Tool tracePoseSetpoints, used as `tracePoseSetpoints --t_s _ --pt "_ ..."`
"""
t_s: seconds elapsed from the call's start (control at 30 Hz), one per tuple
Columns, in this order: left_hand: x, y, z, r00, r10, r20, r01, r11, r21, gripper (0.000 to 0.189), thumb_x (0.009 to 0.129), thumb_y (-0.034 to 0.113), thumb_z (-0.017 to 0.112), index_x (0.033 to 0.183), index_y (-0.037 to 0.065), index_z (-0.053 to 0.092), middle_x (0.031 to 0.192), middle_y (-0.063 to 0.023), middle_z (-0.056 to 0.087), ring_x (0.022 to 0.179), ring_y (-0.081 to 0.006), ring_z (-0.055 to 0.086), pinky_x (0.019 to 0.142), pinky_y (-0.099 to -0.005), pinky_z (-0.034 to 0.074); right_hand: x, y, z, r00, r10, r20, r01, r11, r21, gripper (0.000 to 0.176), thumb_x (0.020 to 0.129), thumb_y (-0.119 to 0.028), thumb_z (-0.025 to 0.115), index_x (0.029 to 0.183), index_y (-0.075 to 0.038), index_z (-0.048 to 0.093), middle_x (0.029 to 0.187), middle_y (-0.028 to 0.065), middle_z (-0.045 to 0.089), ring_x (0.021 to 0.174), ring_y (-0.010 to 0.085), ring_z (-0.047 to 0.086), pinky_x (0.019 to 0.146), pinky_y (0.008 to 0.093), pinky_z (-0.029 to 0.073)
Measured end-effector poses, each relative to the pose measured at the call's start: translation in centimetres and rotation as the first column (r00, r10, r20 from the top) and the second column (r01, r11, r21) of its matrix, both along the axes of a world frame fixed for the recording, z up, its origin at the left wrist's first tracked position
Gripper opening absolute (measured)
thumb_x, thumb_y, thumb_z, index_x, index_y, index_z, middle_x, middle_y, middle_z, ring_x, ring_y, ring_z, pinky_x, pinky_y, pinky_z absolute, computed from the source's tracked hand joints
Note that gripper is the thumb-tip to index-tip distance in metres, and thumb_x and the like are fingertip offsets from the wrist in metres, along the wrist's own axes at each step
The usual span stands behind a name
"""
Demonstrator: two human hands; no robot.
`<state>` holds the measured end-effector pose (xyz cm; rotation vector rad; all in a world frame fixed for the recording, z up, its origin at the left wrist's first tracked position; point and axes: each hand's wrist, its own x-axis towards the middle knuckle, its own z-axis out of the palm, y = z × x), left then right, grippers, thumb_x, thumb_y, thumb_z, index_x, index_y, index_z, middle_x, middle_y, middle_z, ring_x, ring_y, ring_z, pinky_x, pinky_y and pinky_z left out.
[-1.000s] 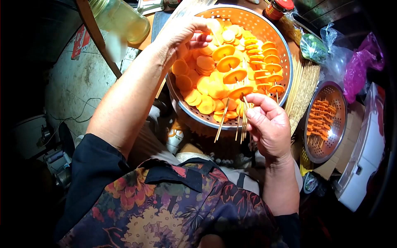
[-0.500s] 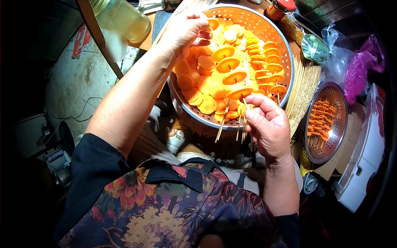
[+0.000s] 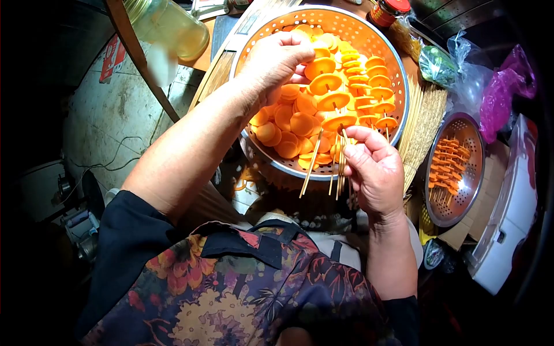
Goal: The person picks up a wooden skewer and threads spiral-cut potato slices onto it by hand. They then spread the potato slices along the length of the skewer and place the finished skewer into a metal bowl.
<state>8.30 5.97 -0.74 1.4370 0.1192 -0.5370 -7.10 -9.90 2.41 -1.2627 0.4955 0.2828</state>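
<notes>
A thin wooden skewer threaded with several round orange slices, which look like carrot (image 3: 333, 101), slants over a large metal colander (image 3: 400, 63). My right hand (image 3: 375, 170) pinches the skewer's bare lower end between thumb and fingers. At its upper end, the closed fingers of my left hand (image 3: 280, 64) grip the topmost carrot slice (image 3: 321, 52); the skewer tip is hidden there. Loose slices (image 3: 283, 118) fill the colander beneath. Other loaded skewers (image 3: 380, 81) lie on its right side, and several bare skewer ends (image 3: 311, 164) stick out over the front rim.
Right of the colander lie bundled thin sticks (image 3: 427, 124) and a smaller colander (image 3: 456, 222) with filled skewers. Beyond are plastic bags (image 3: 508, 81), a red-lidded jar (image 3: 389, 11) and a white box (image 3: 502, 213). A large clear container (image 3: 179, 32) stands at upper left.
My left hand has moved right and down, bringing a slice from above the skewer to its upper end. The skewer has shifted slightly up and right; my right hand keeps its hold.
</notes>
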Motion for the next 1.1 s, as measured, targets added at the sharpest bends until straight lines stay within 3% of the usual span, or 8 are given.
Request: tracePoseSetpoints --t_s 0.23,0.33,0.5,0.6,0.7,0.93,1.03,1.1 --pt "0.1 0.1 0.0 1.000 -0.004 0.004 0.004 1.000 -0.006 0.017 0.079 0.016 0.064 0.092 0.007 0.057 0.081 -0.0026 0.058 0.063 -0.0082 0.056 0.055 -0.0191 0.049 0.0 -0.2 -0.1 1.000 -0.006 0.019 0.005 1.000 0.031 0.024 0.085 -0.007 0.058 0.108 0.000 0.055 0.064 -0.0013 0.053 0.047 0.0012 0.042 0.041 0.0137 0.032" --pt "1.4 0.8 0.3 0.999 -0.037 -0.023 0.037 0.999 0.005 0.021 0.082 0.017 0.058 0.097 0.004 0.056 0.088 -0.0067 0.058 0.064 -0.0153 0.061 0.059 -0.0248 0.053 0.2 -0.3 0.4 0.999 -0.044 0.033 0.042 0.997 0.068 0.025 0.085 -0.006 0.057 0.108 0.001 0.054 0.064 -0.0013 0.053 0.046 0.0010 0.042 0.040 0.0129 0.032" --pt "3.5 2.9 -1.7 0.980 -0.061 0.189 -0.006 0.942 0.337 0.026 0.080 0.019 0.061 0.099 0.002 0.059 0.091 -0.0102 0.062 0.074 -0.0166 0.064 0.067 -0.0258 0.051 0.3 -0.4 0.3 0.988 -0.142 0.055 0.135 0.984 0.112 0.026 0.085 -0.006 0.057 0.109 0.002 0.053 0.064 -0.0012 0.054 0.044 0.0007 0.041 0.039 0.0120 0.031" --pt "3.0 2.6 -2.3 0.820 -0.505 0.268 0.008 0.479 0.878 0.037 0.075 0.025 0.070 0.100 -0.001 0.062 0.090 -0.0136 0.064 0.082 -0.0231 0.062 0.075 -0.0321 0.049 0.3 -0.4 0.5 0.994 -0.103 0.038 0.099 0.991 0.089 0.026 0.085 -0.006 0.057 0.109 0.002 0.053 0.064 -0.0012 0.054 0.043 0.0008 0.041 0.039 0.0120 0.031" --pt "2.4 2.0 -2.9 0.816 -0.524 0.244 -0.011 0.407 0.913 0.033 0.071 0.022 0.074 0.094 0.001 0.063 0.087 -0.0128 0.064 0.081 -0.0240 0.062 0.071 -0.0315 0.049 0.2 -0.4 0.5 0.995 -0.091 0.044 0.087 0.993 0.084 0.026 0.085 -0.006 0.057 0.109 0.002 0.053 0.064 -0.0010 0.054 0.043 0.0008 0.040 0.040 0.0120 0.031" --pt "3.2 2.5 -2.1 0.871 -0.463 0.162 0.080 0.461 0.884 0.019 0.071 0.015 0.072 0.074 0.005 0.055 0.071 -0.0097 0.062 0.066 -0.0181 0.061 0.059 -0.0305 0.048 0.1 -0.3 0.6 0.997 -0.077 0.017 0.075 0.993 0.093 0.027 0.084 -0.007 0.057 0.109 0.002 0.053 0.063 -0.0007 0.054 0.043 0.0008 0.040 0.039 0.0125 0.031" --pt "3.7 3.0 -1.5 0.928 -0.371 0.026 0.226 0.618 0.753 0.015 0.071 0.011 0.068 0.075 0.006 0.055 0.066 -0.0067 0.060 0.058 -0.0151 0.060 0.053 -0.0294 0.048 0.1 -0.3 0.6 0.999 -0.048 0.014 0.047 0.995 0.085 0.026 0.084 -0.007 0.057 0.109 0.001 0.054 0.064 -0.0007 0.054 0.044 0.0010 0.041 0.039 0.0129 0.031" --pt "4.1 3.5 -1.1 0.973 -0.203 -0.112 0.231 0.864 0.447 0.013 0.070 0.008 0.066 0.076 0.007 0.055 0.068 -0.0049 0.060 0.056 -0.0137 0.060 0.052 -0.0256 0.047 0.0 -0.3 0.6 1.000 0.018 0.000 -0.018 0.995 0.099 0.026 0.085 -0.007 0.057 0.109 0.001 0.054 0.064 -0.0007 0.053 0.045 0.0013 0.041 0.039 0.0131 0.032"
